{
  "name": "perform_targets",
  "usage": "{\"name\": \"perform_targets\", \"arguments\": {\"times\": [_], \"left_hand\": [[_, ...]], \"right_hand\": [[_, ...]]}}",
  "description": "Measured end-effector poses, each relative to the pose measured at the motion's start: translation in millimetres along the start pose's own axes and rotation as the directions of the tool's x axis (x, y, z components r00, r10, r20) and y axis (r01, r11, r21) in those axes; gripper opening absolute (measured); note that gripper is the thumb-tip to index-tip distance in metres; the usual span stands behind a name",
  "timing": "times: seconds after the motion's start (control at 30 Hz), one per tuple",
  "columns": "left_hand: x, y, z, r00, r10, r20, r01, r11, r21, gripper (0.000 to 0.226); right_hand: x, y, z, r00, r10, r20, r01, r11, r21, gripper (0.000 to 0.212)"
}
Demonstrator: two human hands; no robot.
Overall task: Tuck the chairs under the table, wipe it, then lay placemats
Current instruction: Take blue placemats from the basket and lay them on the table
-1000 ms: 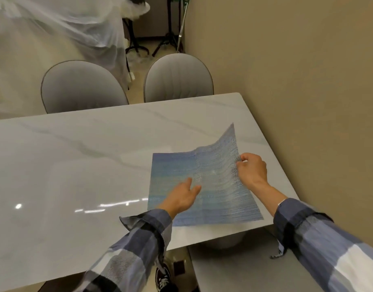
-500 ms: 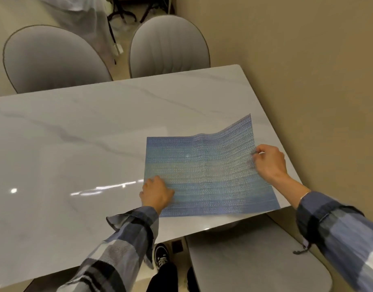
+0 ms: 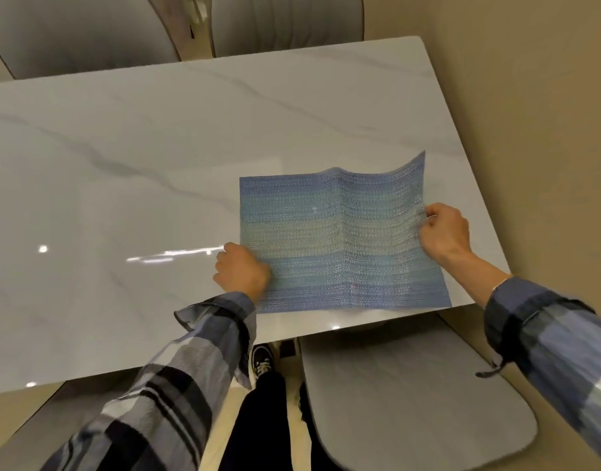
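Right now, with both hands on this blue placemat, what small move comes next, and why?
Probably lower the right hand and press its edge down flat. The placemat lies on the table at its left side, under the left hand, but its right far corner curls up and a fold ridge runs down the middle.

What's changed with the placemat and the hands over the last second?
The left hand slid from the middle of the blue placemat to its left edge and now grips it. The mat lies flatter, its right side less raised. The right hand still pinches the right edge; the table is unchanged.
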State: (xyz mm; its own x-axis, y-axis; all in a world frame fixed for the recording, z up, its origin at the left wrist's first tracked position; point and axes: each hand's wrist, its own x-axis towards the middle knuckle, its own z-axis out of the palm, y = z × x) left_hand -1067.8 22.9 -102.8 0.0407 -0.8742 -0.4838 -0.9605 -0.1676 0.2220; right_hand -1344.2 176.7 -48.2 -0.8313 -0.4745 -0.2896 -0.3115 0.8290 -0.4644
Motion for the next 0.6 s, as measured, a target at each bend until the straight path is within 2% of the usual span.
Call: {"name": "perform_targets", "arguments": {"times": [0.07,0.17,0.23,0.37,0.5,0.6], "left_hand": [[4.7,0.0,1.0,1.0,-0.005,0.019,0.004,1.0,0.027,0.049],[3.6,-3.9,1.6,0.996,0.027,0.086,-0.028,1.0,0.007,0.018],[-3.9,-11.2,3.2,0.994,0.072,0.085,-0.071,0.997,-0.012,0.008],[-20.2,-28.6,7.2,0.993,0.112,0.023,-0.112,0.994,0.019,0.014],[-23.9,-34.2,7.9,0.98,0.188,0.069,-0.191,0.981,0.039,0.017],[-27.8,-32.0,9.4,0.962,0.264,0.07,-0.27,0.958,0.101,0.022]], "right_hand": [[-0.6,6.1,4.0,0.999,0.047,-0.006,-0.047,0.999,-0.006,0.014],[-0.8,18.2,6.7,0.992,0.123,0.001,-0.123,0.992,-0.022,0.013],[2.8,24.5,5.0,0.989,0.142,-0.029,-0.143,0.99,-0.019,0.016],[22.6,38.6,-7.3,0.98,0.166,-0.109,-0.163,0.986,0.03,0.016],[45.2,62.6,-8.9,0.975,0.186,-0.121,-0.181,0.982,0.049,0.014],[54.2,81.4,-1.6,0.969,0.212,-0.128,-0.207,0.977,0.057,0.02]]}}
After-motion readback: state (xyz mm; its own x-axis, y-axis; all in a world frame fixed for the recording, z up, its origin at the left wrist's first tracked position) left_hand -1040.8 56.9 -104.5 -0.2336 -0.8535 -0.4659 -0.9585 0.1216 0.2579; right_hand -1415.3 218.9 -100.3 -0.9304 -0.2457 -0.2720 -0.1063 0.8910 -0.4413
